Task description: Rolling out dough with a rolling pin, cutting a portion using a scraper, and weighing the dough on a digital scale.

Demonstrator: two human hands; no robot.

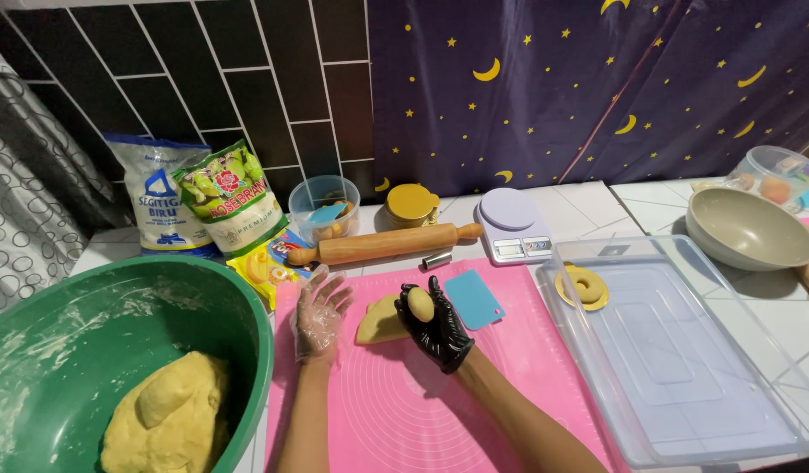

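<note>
The black-gloved right hand (438,328) cups a small dough ball (419,303), fingers (441,302) curled loosely around it so it sits steady above the pink mat (395,403). The left hand (319,315), in a clear glove, hovers flat with fingers spread, holding nothing. Beside them lies a dough slab (378,322); more dough fills the green bowl (238,307) at left.

Two flour bags (198,201), one rolling pin (387,243), one scale (512,225), two bowls (115,350).
</note>
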